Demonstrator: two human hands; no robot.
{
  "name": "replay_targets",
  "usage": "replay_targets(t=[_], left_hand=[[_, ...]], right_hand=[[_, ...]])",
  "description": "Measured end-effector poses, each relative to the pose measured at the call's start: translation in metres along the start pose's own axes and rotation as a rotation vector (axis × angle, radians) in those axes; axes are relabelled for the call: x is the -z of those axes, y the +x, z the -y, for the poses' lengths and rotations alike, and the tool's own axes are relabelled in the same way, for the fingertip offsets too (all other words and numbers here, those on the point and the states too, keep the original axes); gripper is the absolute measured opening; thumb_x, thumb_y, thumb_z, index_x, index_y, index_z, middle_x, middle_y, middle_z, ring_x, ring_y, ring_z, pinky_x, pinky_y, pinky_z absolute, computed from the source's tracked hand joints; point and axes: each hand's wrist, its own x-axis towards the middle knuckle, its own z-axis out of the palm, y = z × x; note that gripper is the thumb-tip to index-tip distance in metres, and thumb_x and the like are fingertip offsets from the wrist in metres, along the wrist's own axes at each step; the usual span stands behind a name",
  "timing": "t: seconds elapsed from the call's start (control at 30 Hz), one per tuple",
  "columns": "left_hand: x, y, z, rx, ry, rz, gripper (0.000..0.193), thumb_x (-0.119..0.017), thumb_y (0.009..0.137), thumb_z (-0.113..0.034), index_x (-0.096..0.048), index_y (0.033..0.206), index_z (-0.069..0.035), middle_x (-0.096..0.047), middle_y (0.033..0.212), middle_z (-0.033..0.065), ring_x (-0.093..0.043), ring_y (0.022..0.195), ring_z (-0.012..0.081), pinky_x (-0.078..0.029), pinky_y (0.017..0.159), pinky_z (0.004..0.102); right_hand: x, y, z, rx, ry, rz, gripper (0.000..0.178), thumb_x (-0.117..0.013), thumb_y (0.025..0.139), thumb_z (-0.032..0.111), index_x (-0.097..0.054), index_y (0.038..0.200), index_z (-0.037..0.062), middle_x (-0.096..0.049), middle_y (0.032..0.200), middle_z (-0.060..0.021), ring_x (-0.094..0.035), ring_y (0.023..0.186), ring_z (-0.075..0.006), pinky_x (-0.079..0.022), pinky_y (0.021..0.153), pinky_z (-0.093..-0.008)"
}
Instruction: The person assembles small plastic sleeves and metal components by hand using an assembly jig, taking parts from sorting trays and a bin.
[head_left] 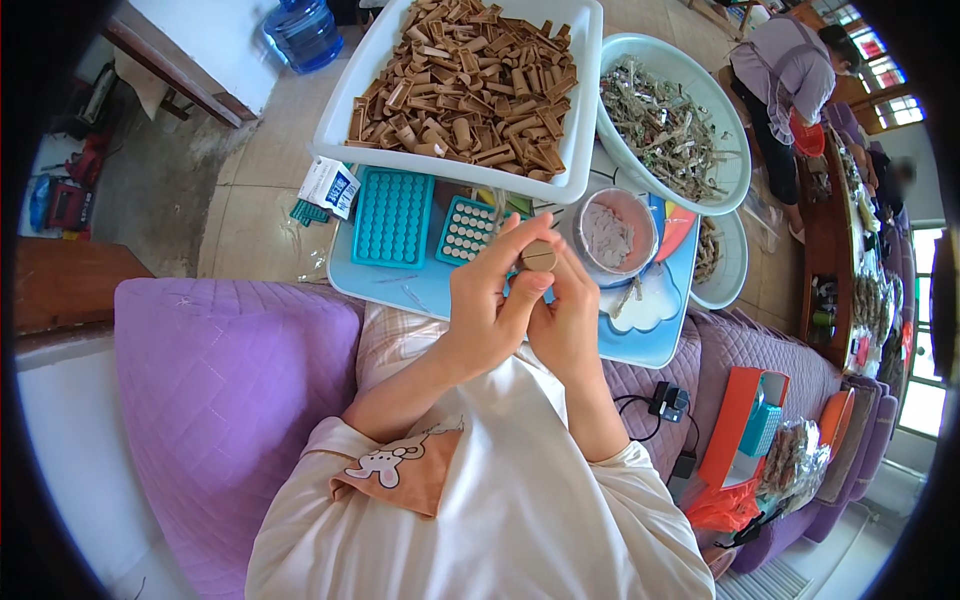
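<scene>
Both hands meet over a light blue tray table (420,290) and share a small brown tube (539,256), its round end facing up. My left hand (490,300) pinches the tube from the left with thumb and fingers. From the right side my right hand (567,320) grips the same tube. Just behind the hands lie a teal hole-tray that looks unfilled (392,216) and a smaller teal tray (466,229) filled with pale round ends. A small round bowl (612,234) of pale shreds sits to the right.
A big white tray (340,110) of brown tubes stands behind, beside a white basin (735,150) of grey-green dried stalks. A purple cushion (220,400) lies at left; a charger (668,402) and an orange box (745,420) are at right. Another person (785,80) bends at far right.
</scene>
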Motion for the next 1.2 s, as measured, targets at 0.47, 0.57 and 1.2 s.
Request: replay_targets(t=[0.47,0.57,1.2], left_hand=[[0.014,-0.056,0.028,0.145,0.016,0.160,0.023,-0.045,0.085,-0.019,-0.047,0.101,-0.002,-0.054,0.087,0.0129,-0.055,0.079,0.0238,-0.043,0.069,0.0293],[0.024,-0.048,0.021,0.110,0.133,0.185,0.031,-0.044,0.084,-0.029,-0.047,0.099,-0.002,-0.052,0.085,0.0115,-0.052,0.071,0.0228,-0.042,0.066,0.0295],[0.021,-0.018,0.029,0.012,0.242,0.236,0.039,-0.049,0.080,-0.041,-0.046,0.090,-0.002,-0.052,0.069,0.0075,-0.048,0.050,0.0183,-0.039,0.045,0.0277]], right_hand=[[0.045,-0.021,-0.056,-0.421,-0.088,0.413,0.013,-0.056,0.075,0.004,-0.057,0.088,0.0019,-0.057,0.069,-0.0053,-0.052,0.060,-0.0100,-0.042,0.055,-0.0231],[0.074,0.021,-0.096,-0.406,-0.323,0.184,0.013,-0.057,0.073,0.009,-0.059,0.083,0.0010,-0.059,0.070,-0.0107,-0.057,0.062,-0.0169,-0.044,0.057,-0.0274],[0.075,0.042,-0.140,-0.459,-0.258,0.136,0.009,-0.055,0.073,0.010,-0.059,0.078,0.0034,-0.060,0.073,-0.0089,-0.058,0.065,-0.0205,-0.045,0.058,-0.0319]])
